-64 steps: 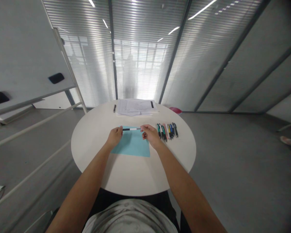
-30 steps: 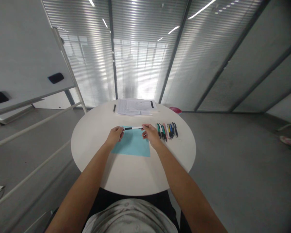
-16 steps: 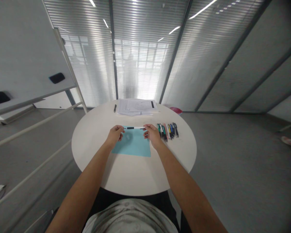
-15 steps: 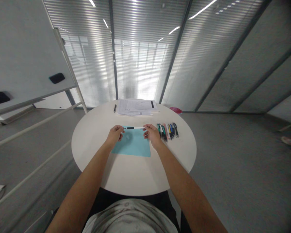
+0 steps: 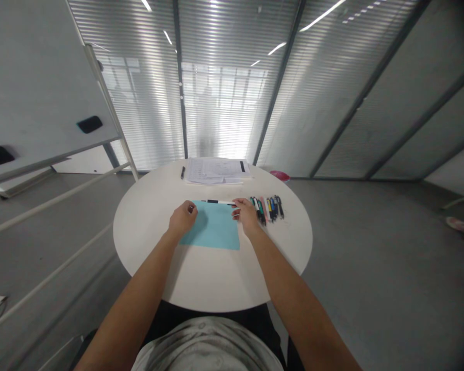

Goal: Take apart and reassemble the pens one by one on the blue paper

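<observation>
A white pen with a black grip [image 5: 220,202] is held level above the far edge of a light blue sheet [image 5: 212,232]. My right hand [image 5: 245,212] pinches the pen's right end between thumb and fingers. The pen's thin left tip points towards my left hand [image 5: 183,216], with a gap between them. That hand is closed, thumb and fingertips curled together over the sheet's left edge. Whether anything small is between those fingers is hidden. Just right of my right hand lies a row of several pens [image 5: 268,208] in various colours.
The round white table [image 5: 216,283] stands in front of me. At its far side lie a stack of printed papers [image 5: 216,171] and a dark pen [image 5: 183,172]. A whiteboard on a frame [image 5: 42,93] stands at left. A pink object [image 5: 280,175] shows behind the table.
My left hand has come away from the pen's left end, whose tip is now exposed. The pen has shifted slightly right with my right hand.
</observation>
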A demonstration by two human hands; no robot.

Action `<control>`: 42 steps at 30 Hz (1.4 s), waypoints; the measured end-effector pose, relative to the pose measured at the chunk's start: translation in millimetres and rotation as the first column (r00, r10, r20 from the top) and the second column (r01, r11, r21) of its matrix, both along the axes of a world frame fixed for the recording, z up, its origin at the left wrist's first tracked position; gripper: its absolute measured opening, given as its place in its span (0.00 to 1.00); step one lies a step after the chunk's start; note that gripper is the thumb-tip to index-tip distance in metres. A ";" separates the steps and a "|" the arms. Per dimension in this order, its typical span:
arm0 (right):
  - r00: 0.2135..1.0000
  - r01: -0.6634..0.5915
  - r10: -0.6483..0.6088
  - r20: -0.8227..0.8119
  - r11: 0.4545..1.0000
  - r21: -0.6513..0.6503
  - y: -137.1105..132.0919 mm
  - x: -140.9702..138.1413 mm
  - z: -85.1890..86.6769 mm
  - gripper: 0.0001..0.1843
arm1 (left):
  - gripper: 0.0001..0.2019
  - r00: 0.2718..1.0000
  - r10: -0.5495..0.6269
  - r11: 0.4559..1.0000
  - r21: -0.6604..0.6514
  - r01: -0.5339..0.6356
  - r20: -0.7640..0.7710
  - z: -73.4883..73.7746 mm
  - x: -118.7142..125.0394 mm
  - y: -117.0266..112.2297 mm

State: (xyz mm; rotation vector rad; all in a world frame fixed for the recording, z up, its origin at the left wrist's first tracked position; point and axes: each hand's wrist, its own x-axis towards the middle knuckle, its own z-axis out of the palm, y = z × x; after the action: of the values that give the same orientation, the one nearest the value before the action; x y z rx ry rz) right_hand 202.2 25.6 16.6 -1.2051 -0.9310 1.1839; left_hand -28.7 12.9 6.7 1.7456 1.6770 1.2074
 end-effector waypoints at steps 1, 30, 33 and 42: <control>1.000 0.022 -0.022 0.007 1.000 -0.007 0.4 0.2 0.5 0.10 | 0.05 0.996 -0.026 1.000 0.015 0.027 -0.086 -1.8 -1.1 -0.2; 0.991 0.020 -0.034 0.132 0.994 0.109 3.7 -2.5 -6.7 0.12 | 0.15 0.941 -0.144 0.981 0.083 0.177 -0.305 -0.2 1.2 -1.9; 0.990 0.005 -0.021 0.141 0.994 0.110 3.4 -3.1 -6.3 0.12 | 0.12 0.942 -0.181 0.975 0.077 0.210 -0.283 0.6 2.4 -2.6; 0.992 -0.001 -0.012 0.130 0.995 0.095 0.2 -4.5 -1.8 0.12 | 0.11 0.940 -0.195 0.975 0.045 0.215 -0.279 2.6 2.5 -2.3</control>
State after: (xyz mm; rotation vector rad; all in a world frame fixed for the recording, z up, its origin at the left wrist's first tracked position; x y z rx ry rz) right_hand 197.6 25.8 14.8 -1.2181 -1.0689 1.0544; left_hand -26.3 10.6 9.3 2.1563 1.5602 0.9827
